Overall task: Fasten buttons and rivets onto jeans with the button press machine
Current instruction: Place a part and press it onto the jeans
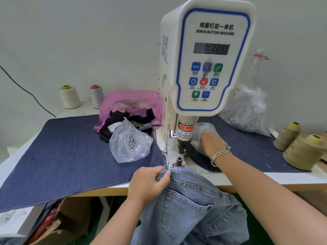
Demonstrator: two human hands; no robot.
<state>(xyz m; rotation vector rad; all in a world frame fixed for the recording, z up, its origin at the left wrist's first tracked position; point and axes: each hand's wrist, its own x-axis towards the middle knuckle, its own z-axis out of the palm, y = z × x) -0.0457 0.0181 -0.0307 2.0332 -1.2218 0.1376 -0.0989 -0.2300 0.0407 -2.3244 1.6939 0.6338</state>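
Gripping the jeans (191, 197) waistband, left hand (148, 181) sits at 7 o'clock from the lower die (179, 160); right hand (213, 145), in a clear bag (203, 131) at 2 o'clock, grip state indeterminable.

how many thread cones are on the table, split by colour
Cream-white thread cone with yellow core: 1
Silver-grey thread cone with reddish core: 1
Olive-tan thread cones, a smaller one behind a larger one: 2
Total: 4
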